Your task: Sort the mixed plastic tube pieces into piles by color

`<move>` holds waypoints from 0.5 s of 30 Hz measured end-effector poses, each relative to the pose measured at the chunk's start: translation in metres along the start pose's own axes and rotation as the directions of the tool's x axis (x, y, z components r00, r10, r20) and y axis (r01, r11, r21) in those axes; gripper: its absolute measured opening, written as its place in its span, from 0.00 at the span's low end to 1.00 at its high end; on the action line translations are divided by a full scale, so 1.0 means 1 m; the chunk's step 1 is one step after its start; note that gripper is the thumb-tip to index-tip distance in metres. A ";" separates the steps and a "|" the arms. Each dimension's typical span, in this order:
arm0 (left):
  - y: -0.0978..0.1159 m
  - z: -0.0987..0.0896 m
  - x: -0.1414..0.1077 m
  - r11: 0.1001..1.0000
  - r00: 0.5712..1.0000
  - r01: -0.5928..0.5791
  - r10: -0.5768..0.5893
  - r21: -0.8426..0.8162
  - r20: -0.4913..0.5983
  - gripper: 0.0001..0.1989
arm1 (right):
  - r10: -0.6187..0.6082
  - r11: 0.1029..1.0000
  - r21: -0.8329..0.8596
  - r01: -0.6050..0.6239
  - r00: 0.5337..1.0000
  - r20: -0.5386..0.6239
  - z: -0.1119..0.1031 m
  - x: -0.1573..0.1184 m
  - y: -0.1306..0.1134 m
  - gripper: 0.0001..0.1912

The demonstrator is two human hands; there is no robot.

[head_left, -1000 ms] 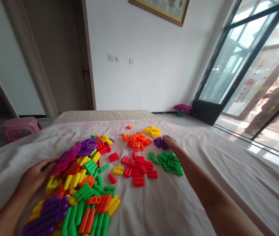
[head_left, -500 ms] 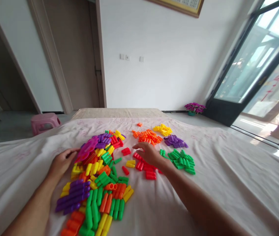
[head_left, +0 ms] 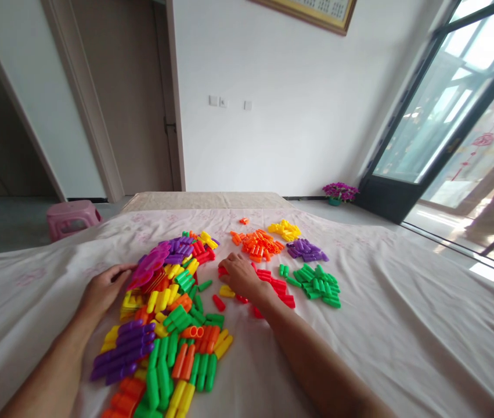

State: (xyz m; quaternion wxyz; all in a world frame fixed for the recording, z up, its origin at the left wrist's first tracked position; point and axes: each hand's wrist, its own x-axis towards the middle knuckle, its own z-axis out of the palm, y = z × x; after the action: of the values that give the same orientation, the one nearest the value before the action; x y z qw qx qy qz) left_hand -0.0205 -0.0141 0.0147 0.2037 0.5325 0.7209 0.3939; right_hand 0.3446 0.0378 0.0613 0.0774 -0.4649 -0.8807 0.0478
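Note:
My left hand [head_left: 106, 290] rests at the left edge of a large mixed heap of plastic pieces [head_left: 159, 337], its fingertips by a magenta scalloped piece [head_left: 150, 265]; thumb and fingers are apart. My right hand [head_left: 240, 276] reaches over the cloth with bent fingers around a red piece [head_left: 223, 270], just above a yellow piece [head_left: 226, 291]. Its wrist partly covers the red pile [head_left: 278, 285]. Beside it lie a green pile [head_left: 318, 284], a purple pile [head_left: 306, 250], an orange pile [head_left: 259, 244] and a yellow pile [head_left: 285, 230]. A loose red piece [head_left: 219, 302] lies near the heap.
A pale floral cloth [head_left: 403, 325] covers the table. One small orange piece [head_left: 244, 221] lies beyond the piles. Farther off are a pink stool [head_left: 73, 218], a flower pot [head_left: 334, 201] and a glass door [head_left: 429, 110].
My right hand has moved left and slightly nearer, from above the red pile to the separate red piece. My left hand stays by the magenta piece. The whole view has shifted slightly.

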 end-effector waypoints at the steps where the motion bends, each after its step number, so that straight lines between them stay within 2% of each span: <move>1: -0.001 0.000 0.000 1.000 1.000 -0.004 0.004 -0.005 0.002 0.25 | 0.003 1.000 0.014 -0.003 1.000 -0.007 -0.001 -0.001 0.002 0.17; 5: -0.004 0.000 0.002 1.000 1.000 -0.021 0.021 0.002 0.001 0.23 | 0.026 0.992 0.121 -0.022 0.999 -0.031 -0.015 -0.004 0.010 0.16; 10: -0.003 -0.001 0.001 0.999 0.999 -0.039 0.040 0.029 -0.015 0.22 | -0.010 0.976 0.215 0.020 0.999 -0.047 -0.050 -0.015 0.032 0.16; 15: 0.002 -0.001 -0.003 0.999 1.000 -0.018 0.019 0.028 -0.023 0.23 | -0.026 0.979 0.205 -0.017 0.978 0.208 -0.080 -0.032 0.053 0.18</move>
State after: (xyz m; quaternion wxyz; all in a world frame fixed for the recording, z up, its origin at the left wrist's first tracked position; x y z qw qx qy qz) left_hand -0.0188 -0.0165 0.0167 0.1842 0.5373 0.7239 0.3917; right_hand 0.4193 0.0422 0.1286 0.0320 -0.4448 -0.8753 0.1870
